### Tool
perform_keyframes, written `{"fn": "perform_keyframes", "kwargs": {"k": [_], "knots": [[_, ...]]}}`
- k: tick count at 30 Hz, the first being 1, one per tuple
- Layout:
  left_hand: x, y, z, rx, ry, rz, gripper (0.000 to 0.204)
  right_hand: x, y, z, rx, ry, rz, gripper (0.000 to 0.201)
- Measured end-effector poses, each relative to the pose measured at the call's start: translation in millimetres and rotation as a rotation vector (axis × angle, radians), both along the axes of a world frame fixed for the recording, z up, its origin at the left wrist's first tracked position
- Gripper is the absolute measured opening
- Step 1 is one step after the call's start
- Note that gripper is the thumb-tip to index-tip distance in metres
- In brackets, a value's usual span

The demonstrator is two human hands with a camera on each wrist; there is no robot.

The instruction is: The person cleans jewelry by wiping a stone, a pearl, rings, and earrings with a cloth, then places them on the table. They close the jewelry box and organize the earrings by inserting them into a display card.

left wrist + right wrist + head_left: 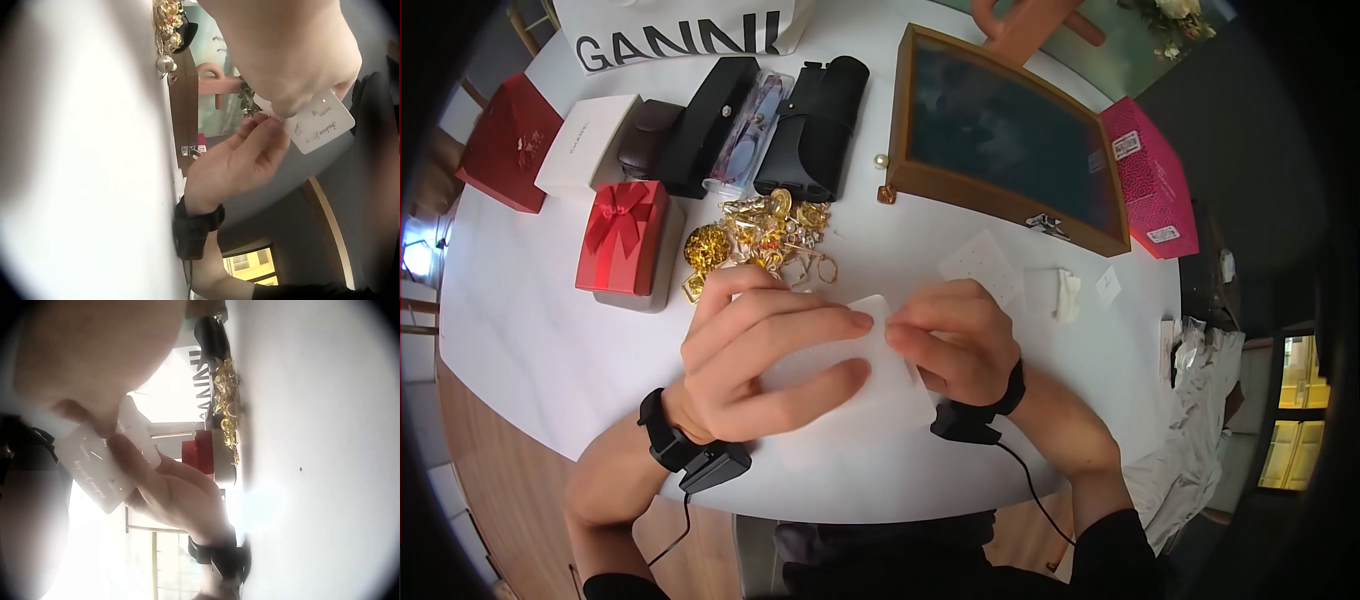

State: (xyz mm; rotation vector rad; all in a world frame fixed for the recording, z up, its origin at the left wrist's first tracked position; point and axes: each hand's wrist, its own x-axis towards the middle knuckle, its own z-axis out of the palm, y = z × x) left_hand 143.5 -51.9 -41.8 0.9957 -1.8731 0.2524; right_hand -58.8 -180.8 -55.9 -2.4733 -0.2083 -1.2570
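A white jewelry card (850, 395) with printed lettering and small metal bits is held up over the near part of the table. My left hand (765, 350) grips it between thumb and fingers. In the right wrist view the card (94, 469) shows a second pale panel beside the left fingers. My right hand (960, 340) is at the card's right edge, thumb and forefinger pinched together. A tiny shiny piece (270, 117) glints at those fingertips in the left wrist view; cannot tell its kind. Beyond the left hand lies a pile of gold jewelry (765, 235).
Another white card with small dots (980, 265) lies right of centre, near a white cloth strip (1067, 295). Behind stand a wooden glass-topped case (1010, 140), a pink box (1150, 180), black eyewear cases (815, 130) and a red ribboned box (620, 240).
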Motion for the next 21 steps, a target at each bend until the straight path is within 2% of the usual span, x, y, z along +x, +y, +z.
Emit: {"fn": "perform_keyframes", "kwargs": {"k": [9, 21], "knots": [[-8.3, 12.2, 4.6, 0.016, -0.020, -0.032, 0.033, -6.5, 3.4, 2.8, -0.028, -0.020, 0.049, 0.035], [-7.1, 10.4, 6.4, 0.049, -0.011, -0.048, 0.030, -8.1, 4.0, 2.5, -0.004, 0.010, 0.051, 0.037]]}}
